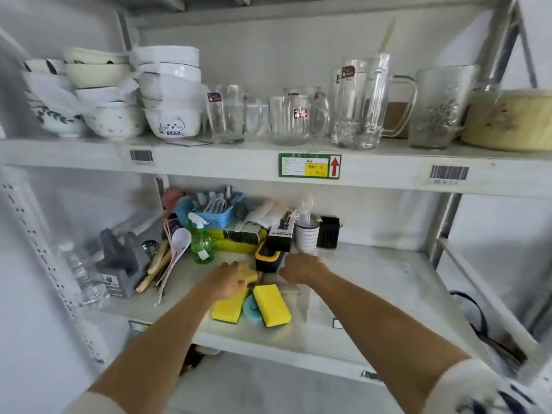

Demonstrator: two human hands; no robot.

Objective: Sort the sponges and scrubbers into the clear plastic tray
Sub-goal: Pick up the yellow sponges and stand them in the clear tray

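Note:
On the lower shelf a clear plastic tray [301, 306] holds two yellow sponges [272, 304] [227, 309] and a round blue scrubber [250, 309] between them. My left hand [228, 279] is closed on a third yellow sponge [250, 273] just above the tray's far left part. My right hand [298, 268] rests with curled fingers at the tray's far edge, next to a black and orange scrubber brush [268, 258]. I cannot tell whether it grips the tray rim. More yellow sponges in wrapping [236, 239] lie behind.
Behind stand a green spray bottle [202, 243], a blue basket [219, 209], a black box [280, 234], a measuring cup [307, 234] and a grey holder [119, 264] with spoons. The upper shelf [209, 161] carries bowls and glass mugs.

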